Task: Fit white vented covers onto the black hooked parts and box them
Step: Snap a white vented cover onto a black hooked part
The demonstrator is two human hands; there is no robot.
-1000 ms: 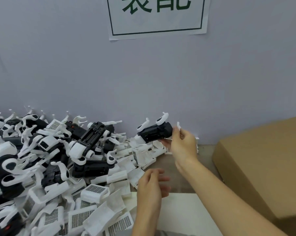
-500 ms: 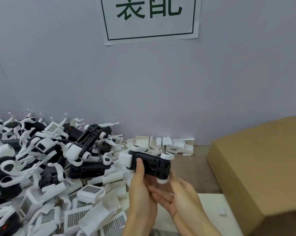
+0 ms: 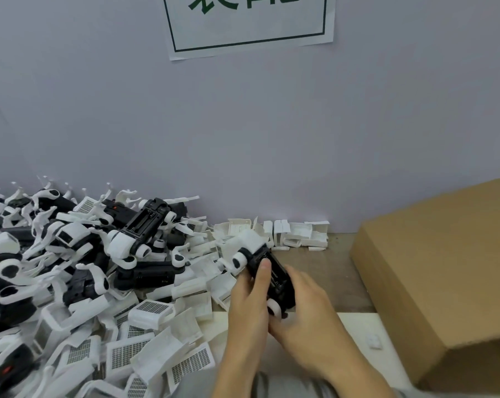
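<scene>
- Black part (image 3: 273, 278) held over table edge (image 3: 323, 271), tilted, white end toward the wall.
- Left hand (image 3: 248, 308) grips it, thumb on top.
- Right hand (image 3: 306, 317) curled round its near end.
- White covers (image 3: 152, 310) and more parts piled left.
- Cardboard box (image 3: 444, 268) at right.

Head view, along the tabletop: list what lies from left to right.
Heap of black hooked parts and white vented covers → black part held in both hands → small white scrap on the pale sheet → cardboard box.
</scene>
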